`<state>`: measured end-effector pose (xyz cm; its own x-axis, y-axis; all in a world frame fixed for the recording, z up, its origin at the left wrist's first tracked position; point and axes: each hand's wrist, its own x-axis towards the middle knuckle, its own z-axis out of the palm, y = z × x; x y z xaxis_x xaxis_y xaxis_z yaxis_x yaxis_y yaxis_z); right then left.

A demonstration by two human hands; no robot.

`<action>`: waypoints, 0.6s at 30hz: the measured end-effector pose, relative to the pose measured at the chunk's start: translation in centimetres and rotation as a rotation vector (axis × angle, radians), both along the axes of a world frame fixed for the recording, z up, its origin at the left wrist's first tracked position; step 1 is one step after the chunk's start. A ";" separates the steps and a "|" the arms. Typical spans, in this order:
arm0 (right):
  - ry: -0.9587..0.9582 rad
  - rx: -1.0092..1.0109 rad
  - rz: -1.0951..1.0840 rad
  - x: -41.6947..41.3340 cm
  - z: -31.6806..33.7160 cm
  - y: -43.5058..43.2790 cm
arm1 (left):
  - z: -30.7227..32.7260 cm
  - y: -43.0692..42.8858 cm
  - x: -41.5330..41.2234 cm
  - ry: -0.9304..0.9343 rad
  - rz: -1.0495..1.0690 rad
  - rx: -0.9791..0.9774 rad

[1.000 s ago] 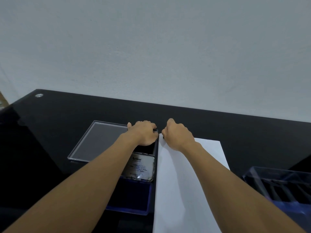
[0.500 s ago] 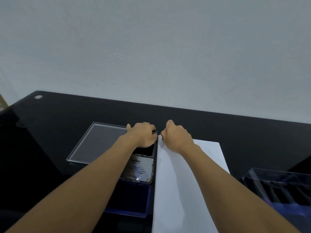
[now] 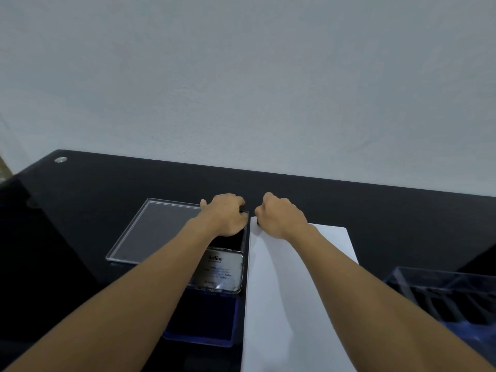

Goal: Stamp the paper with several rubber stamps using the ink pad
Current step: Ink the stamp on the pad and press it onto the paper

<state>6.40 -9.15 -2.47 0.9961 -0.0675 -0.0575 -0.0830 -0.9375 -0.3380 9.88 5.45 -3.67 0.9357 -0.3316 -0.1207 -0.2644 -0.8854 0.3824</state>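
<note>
On the far left a clear lid (image 3: 166,232) is lying flat on the black table (image 3: 94,197). My left hand (image 3: 225,214) is resting just right of it, at the far end of the ink pad (image 3: 201,318) box. My fingers are curling down over the edge, and I cannot tell if they are holding anything. Nearer to me a shiny tin lid (image 3: 224,272) with writing on it is showing, and the dark blue pad is lying nearer still, partly hiding under my left arm. Just right of the pad the white paper (image 3: 290,304) is lying, running from far to near. My right hand (image 3: 280,217) is sitting on its far left corner, fingers curling tight round a small dark thing (image 3: 257,222). Only a bit of it is peeking out. My two hands are sitting near each other but apart. On the near right a see-through box (image 3: 442,296) with dark slots is sitting.
</note>
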 end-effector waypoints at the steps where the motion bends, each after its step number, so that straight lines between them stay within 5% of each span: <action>1: -0.008 0.014 -0.013 -0.1 0.4 -0.2 | 0.2 0.1 -0.1 -0.026 0.019 -0.039; 9: -0.099 0.350 -0.114 -2.2 6.1 -2.0 | 3.3 2.4 -1.7 -0.128 0.063 -0.239; 18: -0.076 0.352 -0.059 -5.7 8.4 -2.4 | 5.4 4.7 -6.1 -0.182 0.102 -0.277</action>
<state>0.75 -11.57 5.94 0.9934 -0.1140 -0.0137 -0.0959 -0.7570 -0.6463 3.77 10.13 1.71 0.9636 -0.2321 0.1328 -0.2660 -0.7798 0.5667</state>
